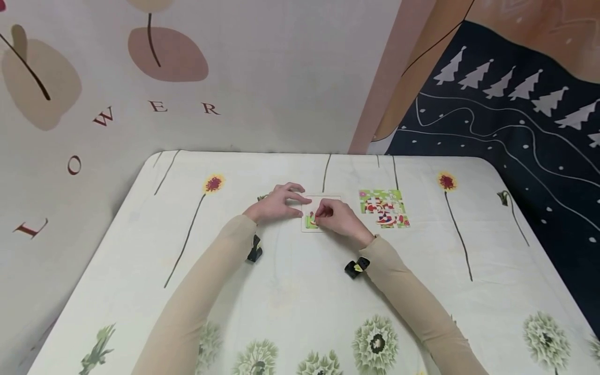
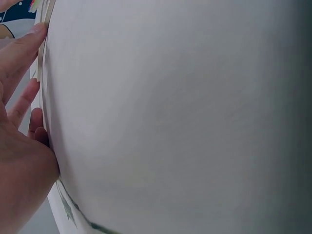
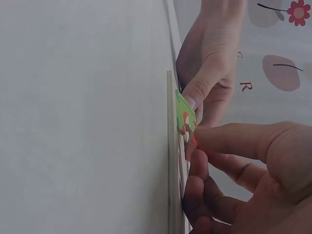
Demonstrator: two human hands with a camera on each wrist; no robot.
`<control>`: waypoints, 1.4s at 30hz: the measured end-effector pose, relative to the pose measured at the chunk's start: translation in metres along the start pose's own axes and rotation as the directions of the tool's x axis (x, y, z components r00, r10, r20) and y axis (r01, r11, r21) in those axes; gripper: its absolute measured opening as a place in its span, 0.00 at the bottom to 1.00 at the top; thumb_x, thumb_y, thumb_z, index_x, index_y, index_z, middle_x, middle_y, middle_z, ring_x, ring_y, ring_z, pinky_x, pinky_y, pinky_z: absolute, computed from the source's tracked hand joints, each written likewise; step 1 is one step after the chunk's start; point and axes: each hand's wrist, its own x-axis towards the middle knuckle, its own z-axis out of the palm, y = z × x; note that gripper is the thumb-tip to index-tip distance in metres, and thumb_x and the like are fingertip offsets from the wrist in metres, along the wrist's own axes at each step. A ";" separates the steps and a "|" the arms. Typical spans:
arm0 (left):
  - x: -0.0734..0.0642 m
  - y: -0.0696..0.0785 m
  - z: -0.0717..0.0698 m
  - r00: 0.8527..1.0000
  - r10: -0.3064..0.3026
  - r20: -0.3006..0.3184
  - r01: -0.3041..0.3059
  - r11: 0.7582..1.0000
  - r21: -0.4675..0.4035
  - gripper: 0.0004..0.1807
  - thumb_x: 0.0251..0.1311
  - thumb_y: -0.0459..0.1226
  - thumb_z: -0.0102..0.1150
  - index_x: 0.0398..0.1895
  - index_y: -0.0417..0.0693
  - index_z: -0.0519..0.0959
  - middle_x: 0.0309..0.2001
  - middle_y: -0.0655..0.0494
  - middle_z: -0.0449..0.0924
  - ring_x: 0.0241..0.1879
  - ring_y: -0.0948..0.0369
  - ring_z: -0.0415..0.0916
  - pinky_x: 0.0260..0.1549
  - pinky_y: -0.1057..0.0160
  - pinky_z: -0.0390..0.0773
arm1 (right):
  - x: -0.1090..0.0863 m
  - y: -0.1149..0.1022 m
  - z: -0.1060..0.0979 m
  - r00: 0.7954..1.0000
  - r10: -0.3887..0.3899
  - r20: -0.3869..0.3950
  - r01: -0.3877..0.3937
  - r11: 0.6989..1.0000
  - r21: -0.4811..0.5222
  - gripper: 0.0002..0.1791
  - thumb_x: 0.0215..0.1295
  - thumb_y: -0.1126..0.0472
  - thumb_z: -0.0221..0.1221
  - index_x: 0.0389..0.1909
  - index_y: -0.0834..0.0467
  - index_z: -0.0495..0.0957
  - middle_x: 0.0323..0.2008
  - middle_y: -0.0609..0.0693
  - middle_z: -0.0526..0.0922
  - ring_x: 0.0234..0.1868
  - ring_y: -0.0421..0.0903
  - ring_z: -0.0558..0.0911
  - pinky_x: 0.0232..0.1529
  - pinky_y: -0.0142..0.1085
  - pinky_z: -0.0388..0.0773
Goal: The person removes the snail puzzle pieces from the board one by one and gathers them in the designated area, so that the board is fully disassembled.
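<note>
A thin pale puzzle board (image 1: pixel 315 204) lies on the table, a few green and red pieces (image 1: pixel 309 222) in its near-left corner. My left hand (image 1: pixel 279 203) rests at the board's left side, fingers spread and fairly straight. Its fingertips touch the board's edge in the left wrist view. With thumb and fingertips my right hand (image 1: pixel 338 217) pinches a small red-and-white puzzle piece (image 3: pixel 195 140) low over that corner, against the green piece (image 3: pixel 185 108). Fingers hide most of the pinched piece. To the right lies a group of colourful puzzle pieces (image 1: pixel 382 199), roughly fitted together with gaps.
A white cloth with printed flowers covers the table (image 1: pixel 281 312). Behind it hangs a pale printed curtain (image 1: pixel 281 78), with a dark tree-patterned cloth (image 1: pixel 469 120) at the right. Each wrist wears a small black camera (image 1: pixel 357 267).
</note>
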 end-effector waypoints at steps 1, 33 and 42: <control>0.000 0.000 0.000 1.000 0.001 0.000 -0.001 1.000 0.002 0.24 0.59 0.38 0.67 0.60 0.48 0.81 0.70 0.45 0.64 0.69 0.41 0.55 0.68 0.39 0.57 | 0.000 0.000 0.000 1.000 0.001 -0.004 -0.001 1.000 0.005 0.02 0.63 0.65 0.62 0.35 0.60 0.80 0.34 0.53 0.84 0.32 0.43 0.75 0.34 0.32 0.69; -0.001 0.000 0.000 1.000 -0.012 0.009 0.012 1.000 -0.002 0.25 0.59 0.38 0.67 0.61 0.48 0.80 0.71 0.46 0.64 0.70 0.42 0.54 0.69 0.39 0.55 | -0.022 0.015 -0.038 0.998 0.023 -0.057 -0.017 0.994 0.108 0.05 0.66 0.67 0.59 0.41 0.63 0.78 0.37 0.57 0.84 0.37 0.45 0.80 0.41 0.36 0.71; -0.003 0.003 0.000 1.000 -0.010 0.003 0.010 1.000 0.007 0.24 0.58 0.37 0.67 0.60 0.48 0.81 0.70 0.46 0.65 0.70 0.43 0.55 0.69 0.41 0.56 | -0.029 0.029 -0.049 0.995 0.061 -0.073 -0.055 0.995 0.080 0.05 0.67 0.65 0.59 0.41 0.61 0.79 0.41 0.56 0.80 0.40 0.47 0.79 0.42 0.37 0.70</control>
